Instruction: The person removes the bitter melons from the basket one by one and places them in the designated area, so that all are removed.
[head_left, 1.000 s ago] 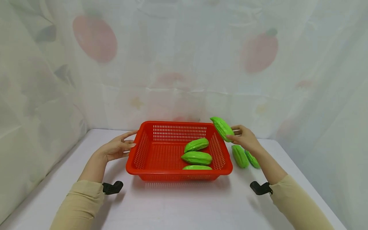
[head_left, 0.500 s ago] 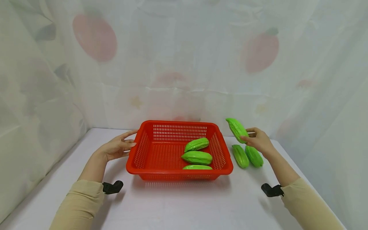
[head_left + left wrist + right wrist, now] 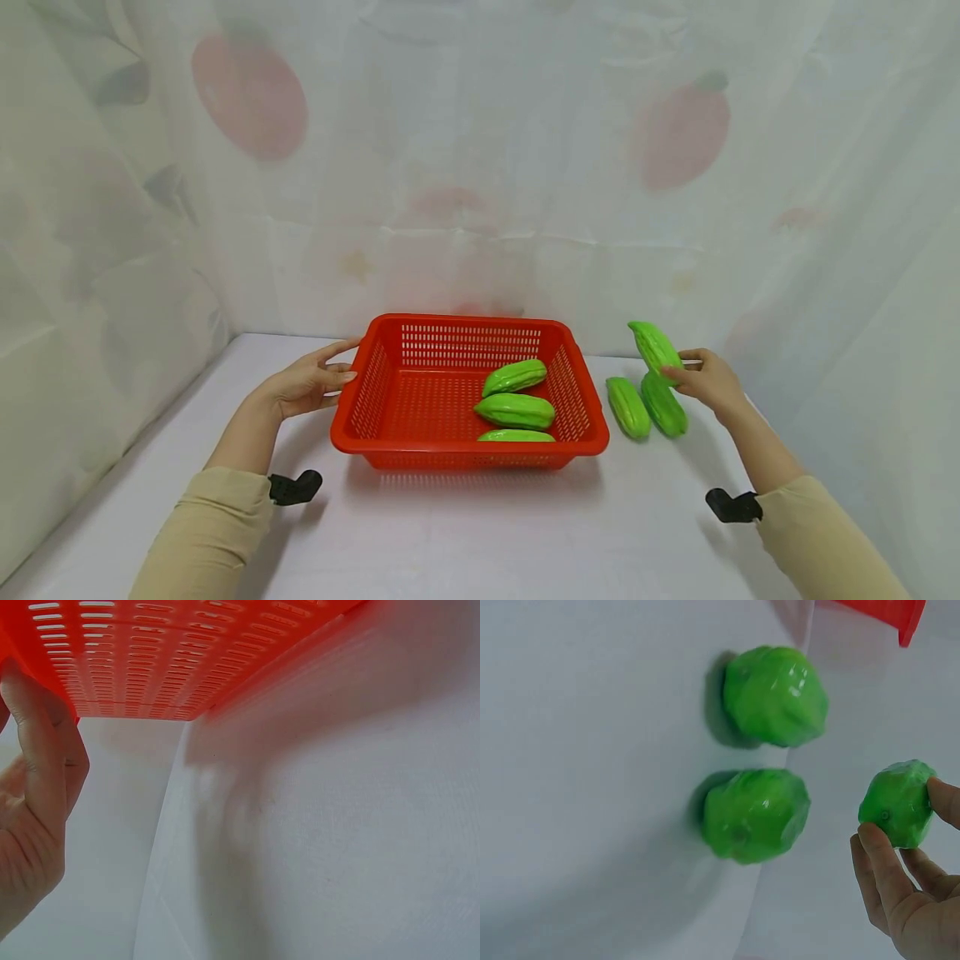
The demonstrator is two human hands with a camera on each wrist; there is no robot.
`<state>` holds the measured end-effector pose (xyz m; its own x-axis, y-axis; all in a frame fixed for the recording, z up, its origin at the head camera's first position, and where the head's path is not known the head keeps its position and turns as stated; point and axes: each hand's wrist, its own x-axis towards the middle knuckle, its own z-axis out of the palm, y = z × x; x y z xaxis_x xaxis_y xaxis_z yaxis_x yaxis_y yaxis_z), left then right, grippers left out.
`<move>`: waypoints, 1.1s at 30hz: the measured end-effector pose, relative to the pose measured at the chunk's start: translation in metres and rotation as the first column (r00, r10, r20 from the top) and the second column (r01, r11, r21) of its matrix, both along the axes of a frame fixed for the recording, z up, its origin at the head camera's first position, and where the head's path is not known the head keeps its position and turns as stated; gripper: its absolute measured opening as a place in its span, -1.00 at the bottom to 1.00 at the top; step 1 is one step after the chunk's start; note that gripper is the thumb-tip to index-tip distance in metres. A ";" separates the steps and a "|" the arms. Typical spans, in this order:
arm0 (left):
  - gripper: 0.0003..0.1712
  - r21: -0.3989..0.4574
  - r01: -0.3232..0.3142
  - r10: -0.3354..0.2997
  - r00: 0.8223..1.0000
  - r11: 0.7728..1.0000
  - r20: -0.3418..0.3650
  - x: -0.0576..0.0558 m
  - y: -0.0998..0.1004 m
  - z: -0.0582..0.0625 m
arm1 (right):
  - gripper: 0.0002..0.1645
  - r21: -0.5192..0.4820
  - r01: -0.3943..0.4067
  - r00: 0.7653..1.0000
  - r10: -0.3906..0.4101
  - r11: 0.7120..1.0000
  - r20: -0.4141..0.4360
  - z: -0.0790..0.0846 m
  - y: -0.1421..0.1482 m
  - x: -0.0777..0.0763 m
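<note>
My right hand (image 3: 712, 383) pinches a green bitter melon (image 3: 655, 346) between thumb and fingers, its pointed end up to the left. In the right wrist view the held bitter melon (image 3: 898, 804) is seen end-on, off the table. Two more bitter melons lie side by side below it: a left one (image 3: 628, 407) and a right one (image 3: 663, 405). My left hand (image 3: 311, 383) grips the left rim of a red plastic basket (image 3: 468, 447); in the left wrist view its bent fingers (image 3: 45, 742) sit at the basket's side. Three bitter melons (image 3: 514, 411) lie in the basket's right half.
The white table (image 3: 480, 533) ends at a pale curtain (image 3: 480, 167) with faded fruit prints. Similar pale cloth hangs on both sides. A black wrist camera (image 3: 296, 487) is strapped to the left wrist, another wrist camera (image 3: 733, 505) to the right.
My right hand has carried its bitter melon rightward, from over the basket's right rim to above the two on the table, and slightly down. My left hand stays at the basket.
</note>
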<state>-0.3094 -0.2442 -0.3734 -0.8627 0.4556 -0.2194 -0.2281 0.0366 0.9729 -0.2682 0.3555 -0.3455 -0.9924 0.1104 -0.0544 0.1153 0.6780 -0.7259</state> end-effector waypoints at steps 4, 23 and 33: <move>-0.12 0.004 -0.001 0.001 1.000 1.000 -0.001 0.000 -0.001 -0.001 | -0.02 -0.021 0.024 0.999 -0.023 0.999 0.029 -0.005 0.014 0.002; -0.12 0.015 -0.005 0.005 1.000 1.000 0.003 -0.001 -0.002 -0.001 | 0.05 0.019 0.120 0.982 -0.121 0.993 0.146 -0.029 0.055 0.006; -0.11 0.022 0.003 -0.003 1.000 1.000 0.004 0.000 -0.001 -0.002 | 0.02 0.062 0.140 0.973 -0.149 0.988 0.175 -0.039 0.066 0.012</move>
<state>-0.3099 -0.2449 -0.3749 -0.8605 0.4628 -0.2130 -0.2321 0.0159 0.9726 -0.2557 0.4211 -0.3845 -0.9406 0.2588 -0.2198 0.3390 0.6788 -0.6513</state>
